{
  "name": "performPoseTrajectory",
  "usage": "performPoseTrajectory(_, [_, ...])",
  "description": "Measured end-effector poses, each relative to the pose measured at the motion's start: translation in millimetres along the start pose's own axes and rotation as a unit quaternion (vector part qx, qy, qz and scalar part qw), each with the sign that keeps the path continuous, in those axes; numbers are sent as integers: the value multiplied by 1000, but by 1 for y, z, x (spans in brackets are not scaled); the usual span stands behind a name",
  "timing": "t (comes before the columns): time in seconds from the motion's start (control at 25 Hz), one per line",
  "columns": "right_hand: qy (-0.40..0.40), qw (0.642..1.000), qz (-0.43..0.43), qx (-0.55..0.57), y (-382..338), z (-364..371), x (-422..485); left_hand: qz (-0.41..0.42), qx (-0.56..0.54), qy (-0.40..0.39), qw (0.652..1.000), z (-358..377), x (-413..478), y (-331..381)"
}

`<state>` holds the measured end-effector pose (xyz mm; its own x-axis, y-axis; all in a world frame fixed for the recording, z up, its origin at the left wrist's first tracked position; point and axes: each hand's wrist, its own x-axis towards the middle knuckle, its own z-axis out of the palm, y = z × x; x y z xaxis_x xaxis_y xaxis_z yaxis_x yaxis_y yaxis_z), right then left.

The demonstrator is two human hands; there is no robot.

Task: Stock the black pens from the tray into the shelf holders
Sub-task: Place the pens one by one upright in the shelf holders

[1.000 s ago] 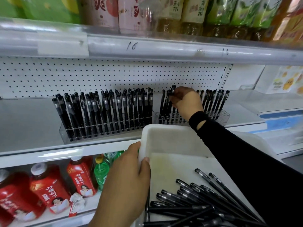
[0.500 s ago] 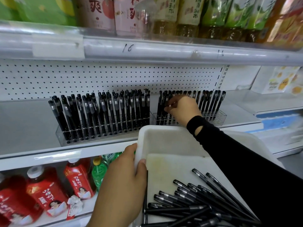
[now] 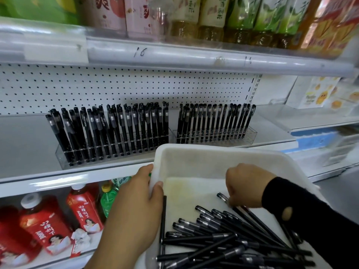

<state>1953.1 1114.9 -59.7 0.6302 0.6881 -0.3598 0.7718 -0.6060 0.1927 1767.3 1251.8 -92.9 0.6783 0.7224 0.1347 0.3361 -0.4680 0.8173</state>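
The left hand [image 3: 136,206] grips the tray's [image 3: 194,158] left rim, thumb inside. The right hand [image 3: 246,183] pinches one pen [image 3: 222,197] beside the loose pile [image 3: 213,239] in the tray. Two shelf holders [image 3: 250,135] hold upright pens.

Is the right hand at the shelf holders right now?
No, the right hand is down inside the white tray, fingers curled on a black pen, well below the clear holders.
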Motion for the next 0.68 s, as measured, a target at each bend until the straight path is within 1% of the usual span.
performPoseTrajectory(0.04, [-24, 999, 7, -23, -1, 8, 2, -3, -1, -2, 1000, 0, 0, 0])
performPoseTrajectory(0.12, [-39, 999, 16, -35, -2, 17, 3, -7, -1, -5, 1000, 0, -1, 1])
performPoseTrajectory(0.28, [-19, 1000, 5, 13, -4, 9, 2, -4, -4, -3, 1000, -2, -2, 2])
performPoseTrajectory(0.4, [21, 997, 8, 73, -3, -6, 1, -8, -3, -6, 1000, -1, 0, 0])
performPoseTrajectory(0.48, [45, 989, 7, 141, -1, -13, 2, -12, 1, -11, 1000, 0, 1, -1])
performPoseTrajectory(0.56, [64, 971, 1, 232, 0, -18, 5, -12, -1, -13, 1000, 0, 2, 0])
performPoseTrajectory(0.68, [104, 938, -27, 330, 2, -27, 13, -15, -30, -13, 999, 0, 5, 1])
